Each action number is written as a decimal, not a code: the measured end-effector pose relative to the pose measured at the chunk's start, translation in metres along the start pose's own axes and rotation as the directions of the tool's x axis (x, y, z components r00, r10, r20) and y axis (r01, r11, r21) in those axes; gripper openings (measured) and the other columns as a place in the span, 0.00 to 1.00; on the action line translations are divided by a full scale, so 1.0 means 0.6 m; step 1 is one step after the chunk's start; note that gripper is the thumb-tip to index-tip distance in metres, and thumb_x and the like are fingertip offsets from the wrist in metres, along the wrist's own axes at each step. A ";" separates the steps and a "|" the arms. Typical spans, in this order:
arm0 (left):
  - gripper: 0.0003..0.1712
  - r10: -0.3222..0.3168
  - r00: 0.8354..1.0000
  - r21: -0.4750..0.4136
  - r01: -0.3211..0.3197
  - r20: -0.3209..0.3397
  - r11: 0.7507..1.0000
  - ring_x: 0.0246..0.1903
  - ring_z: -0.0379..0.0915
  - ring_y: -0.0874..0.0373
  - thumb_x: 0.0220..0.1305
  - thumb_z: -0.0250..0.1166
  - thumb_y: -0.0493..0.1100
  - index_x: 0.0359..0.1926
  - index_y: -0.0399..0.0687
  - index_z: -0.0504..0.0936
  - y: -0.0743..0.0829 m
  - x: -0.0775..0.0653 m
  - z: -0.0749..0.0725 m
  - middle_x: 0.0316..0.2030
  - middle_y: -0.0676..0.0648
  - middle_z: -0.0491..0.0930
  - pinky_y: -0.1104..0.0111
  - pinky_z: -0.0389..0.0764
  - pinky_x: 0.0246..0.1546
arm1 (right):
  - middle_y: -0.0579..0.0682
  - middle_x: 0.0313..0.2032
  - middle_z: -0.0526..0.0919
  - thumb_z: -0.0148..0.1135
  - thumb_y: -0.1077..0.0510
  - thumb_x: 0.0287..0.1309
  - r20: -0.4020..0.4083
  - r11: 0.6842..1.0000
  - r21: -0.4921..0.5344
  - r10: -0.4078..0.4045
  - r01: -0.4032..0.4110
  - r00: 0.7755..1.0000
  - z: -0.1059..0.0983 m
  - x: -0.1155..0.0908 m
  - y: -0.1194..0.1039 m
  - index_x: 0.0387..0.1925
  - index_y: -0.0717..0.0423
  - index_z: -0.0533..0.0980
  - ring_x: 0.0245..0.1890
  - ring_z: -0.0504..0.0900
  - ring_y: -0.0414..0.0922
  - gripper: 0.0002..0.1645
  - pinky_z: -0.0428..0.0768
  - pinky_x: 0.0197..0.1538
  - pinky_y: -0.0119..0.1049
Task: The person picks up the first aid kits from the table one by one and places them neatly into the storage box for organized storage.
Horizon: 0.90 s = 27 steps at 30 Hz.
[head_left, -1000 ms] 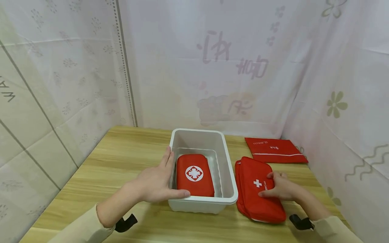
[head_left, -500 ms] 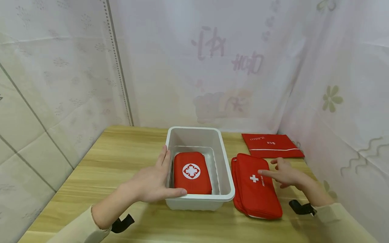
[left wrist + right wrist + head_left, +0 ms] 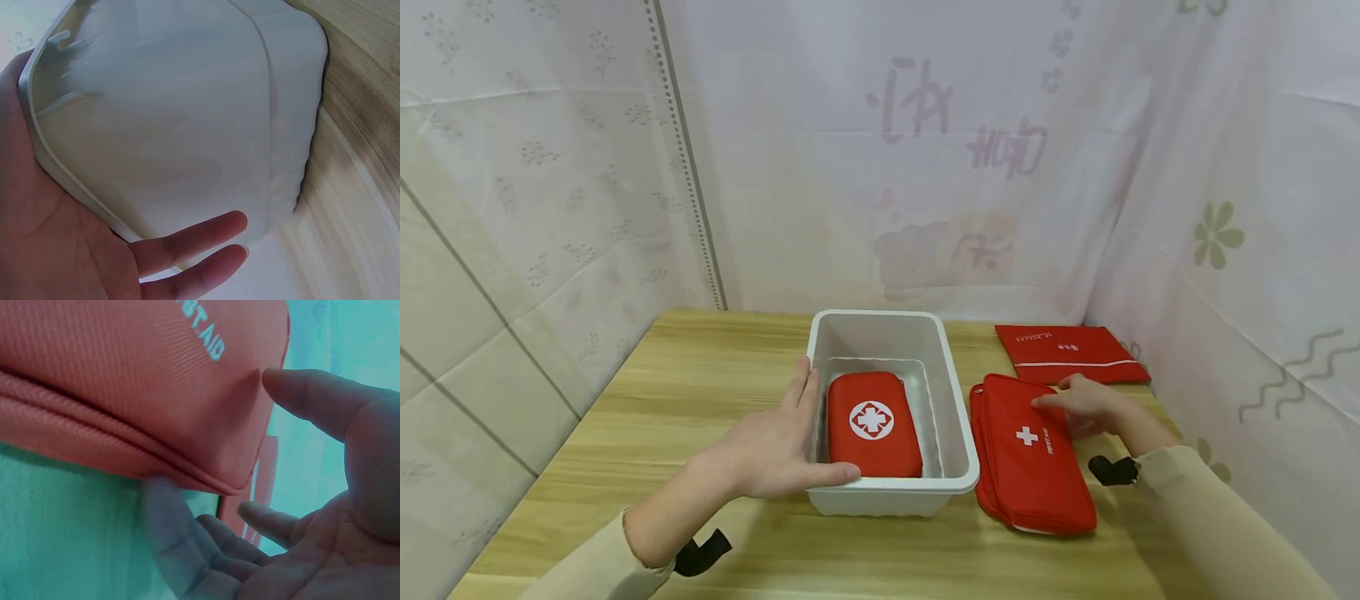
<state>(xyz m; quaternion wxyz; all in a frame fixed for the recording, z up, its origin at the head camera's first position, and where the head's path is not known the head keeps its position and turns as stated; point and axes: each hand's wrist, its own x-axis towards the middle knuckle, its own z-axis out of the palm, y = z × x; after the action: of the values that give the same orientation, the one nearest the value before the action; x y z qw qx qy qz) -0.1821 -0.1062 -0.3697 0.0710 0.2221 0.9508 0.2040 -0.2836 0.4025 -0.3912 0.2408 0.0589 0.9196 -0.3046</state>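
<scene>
I have the left hand (image 3: 771,450) unclenched against the bin (image 3: 880,502), right hand (image 3: 1090,403) loose at the pouch (image 3: 1033,471); packet (image 3: 1067,352) by far-right corner of the tabletop (image 3: 715,375).

Head camera: above near side, facing far and down over the table (image 3: 737,367); left wrist camera: close outside the white tub (image 3: 169,125), facing it; right wrist camera: close to the lettered pouch (image 3: 144,387); head view shares both

On the table (image 3: 722,367), a first-aid case (image 3: 876,458) lies in the bin (image 3: 880,502); right of that lies a first-aid bag (image 3: 1026,475), with a pouch (image 3: 1070,348) behind.
</scene>
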 end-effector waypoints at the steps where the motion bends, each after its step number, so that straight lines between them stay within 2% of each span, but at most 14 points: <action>1: 0.86 -0.001 1.000 0.000 0.001 -0.001 1.000 0.44 0.89 0.45 0.55 0.62 0.91 0.90 0.39 0.35 0.001 0.000 0.000 0.90 0.39 0.26 0.51 0.87 0.53 | 0.74 0.59 0.72 0.67 0.42 0.75 0.001 1.000 -0.005 -0.004 0.004 1.000 0.000 0.002 0.001 0.74 0.86 0.51 0.55 0.77 0.62 0.58 0.88 0.55 0.52; 6: 0.86 -0.007 1.000 -0.002 0.007 -0.001 1.000 0.43 0.89 0.45 0.55 0.63 0.91 0.89 0.38 0.37 0.003 -0.001 -0.001 0.90 0.39 0.27 0.52 0.87 0.52 | 0.66 0.54 0.79 0.69 0.42 0.73 -0.003 1.000 0.007 -0.023 0.023 1.000 0.000 0.006 0.010 0.71 0.84 0.60 0.51 0.79 0.54 0.53 0.82 0.51 0.43; 8: 0.86 -0.009 1.000 -0.004 0.009 0.000 1.000 0.42 0.89 0.46 0.54 0.63 0.91 0.89 0.38 0.37 0.004 -0.001 0.000 0.90 0.39 0.27 0.53 0.87 0.51 | 0.61 0.50 0.82 0.70 0.43 0.73 -0.005 0.998 0.058 -0.021 0.021 1.000 0.001 0.005 0.015 0.69 0.81 0.63 0.45 0.79 0.50 0.49 0.80 0.46 0.40; 10: 0.86 -0.009 1.000 -0.005 0.009 -0.003 1.000 0.43 0.89 0.45 0.54 0.63 0.91 0.89 0.37 0.38 0.004 0.000 0.001 0.90 0.39 0.27 0.53 0.87 0.51 | 0.60 0.49 0.82 0.69 0.43 0.73 -0.006 0.994 0.110 -0.026 0.026 1.000 0.001 0.004 0.018 0.70 0.80 0.62 0.42 0.78 0.47 0.49 0.78 0.43 0.38; 13: 0.86 -0.010 1.000 -0.003 0.010 -0.006 1.000 0.43 0.90 0.45 0.54 0.63 0.91 0.89 0.37 0.38 0.004 0.000 0.002 0.90 0.39 0.27 0.53 0.87 0.51 | 0.69 0.61 0.78 0.67 0.42 0.74 -0.003 0.983 0.182 -0.020 0.020 1.000 0.002 0.000 0.021 0.76 0.82 0.55 0.50 0.80 0.55 0.55 0.85 0.53 0.42; 15: 0.86 -0.008 1.000 -0.002 0.008 -0.009 1.000 0.45 0.90 0.44 0.54 0.63 0.91 0.89 0.37 0.38 0.003 0.000 0.002 0.90 0.38 0.28 0.53 0.87 0.52 | 0.75 0.70 0.68 0.66 0.42 0.75 -0.002 0.974 0.226 -0.017 0.016 1.000 0.002 -0.003 0.021 0.80 0.83 0.47 0.62 0.76 0.63 0.60 0.85 0.64 0.50; 17: 0.86 -0.008 1.000 -0.005 0.008 -0.010 1.000 0.46 0.90 0.43 0.54 0.63 0.91 0.89 0.37 0.38 0.002 -0.001 0.002 0.90 0.38 0.28 0.52 0.87 0.52 | 0.77 0.75 0.60 0.64 0.42 0.77 0.003 0.958 0.286 -0.015 0.014 1.000 0.004 -0.006 0.022 0.82 0.80 0.41 0.69 0.71 0.67 0.63 0.83 0.69 0.54; 19: 0.86 -0.008 1.000 -0.008 0.008 -0.012 1.000 0.46 0.90 0.43 0.54 0.63 0.91 0.89 0.37 0.39 0.002 -0.001 0.002 0.90 0.38 0.28 0.52 0.87 0.52 | 0.77 0.75 0.59 0.63 0.44 0.78 0.012 0.936 0.350 -0.032 0.025 0.999 0.007 -0.009 0.022 0.84 0.76 0.36 0.67 0.75 0.63 0.62 0.84 0.67 0.52; 23: 0.86 -0.004 1.000 -0.014 0.004 -0.014 1.000 0.48 0.90 0.42 0.54 0.63 0.91 0.89 0.37 0.39 0.002 -0.002 0.001 0.90 0.38 0.29 0.52 0.87 0.53 | 0.73 0.74 0.61 0.61 0.50 0.80 0.035 0.889 0.453 -0.087 0.061 0.996 0.014 -0.014 0.022 0.87 0.60 0.26 0.58 0.82 0.51 0.62 0.88 0.60 0.47; 27: 0.86 -0.004 1.000 -0.020 0.003 -0.014 1.000 0.49 0.90 0.41 0.54 0.63 0.91 0.89 0.37 0.39 0.001 -0.001 0.001 0.90 0.38 0.29 0.51 0.87 0.55 | 0.72 0.75 0.58 0.61 0.56 0.80 0.051 0.858 0.504 -0.144 0.099 0.988 0.020 -0.015 0.026 0.88 0.45 0.21 0.58 0.82 0.51 0.65 0.88 0.61 0.48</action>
<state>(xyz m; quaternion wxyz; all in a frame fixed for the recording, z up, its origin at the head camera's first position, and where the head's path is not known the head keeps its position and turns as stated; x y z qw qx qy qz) -0.1810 -0.1057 -0.3701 0.0669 0.2183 0.9496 0.2148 -0.2671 0.4085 -0.4036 0.2373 0.0477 0.7999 -0.5491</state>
